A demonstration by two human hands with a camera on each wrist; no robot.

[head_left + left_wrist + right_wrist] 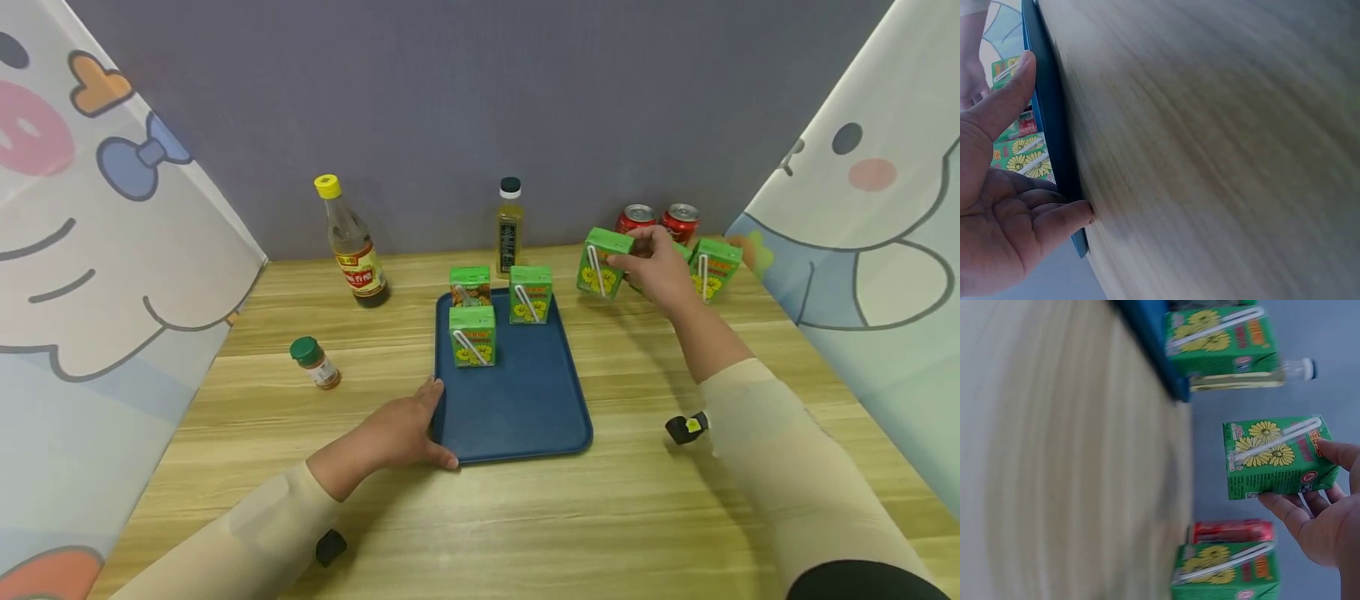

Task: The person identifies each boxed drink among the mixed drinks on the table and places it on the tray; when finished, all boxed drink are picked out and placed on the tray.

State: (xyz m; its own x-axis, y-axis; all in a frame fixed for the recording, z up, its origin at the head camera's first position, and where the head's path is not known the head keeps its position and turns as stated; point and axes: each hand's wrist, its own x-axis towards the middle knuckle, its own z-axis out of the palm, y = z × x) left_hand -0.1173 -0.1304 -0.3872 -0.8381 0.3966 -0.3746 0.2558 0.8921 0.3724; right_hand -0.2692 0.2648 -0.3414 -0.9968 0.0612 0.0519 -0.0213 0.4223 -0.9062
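My right hand (660, 271) pinches a green drink carton (600, 265) with yellow flowers and a white straw. In the right wrist view this carton (1279, 453) is raised off the table, with thumb and fingers on opposite sides. My left hand (401, 429) rests against the front left corner of a blue tray (517, 412). Its thumb touches the rim in the left wrist view. At the tray's back stand three drink cartons: one at back left (470, 287), one at back right (531, 296), and one nearer (473, 337).
Right of the raised carton stands another green carton (714, 268); one more is partly hidden behind the right hand. Two red cans (637, 218) stand behind. A sauce bottle (360, 258), an oil bottle (509, 229) and a green-lidded spice jar (317, 364) stand on the table.
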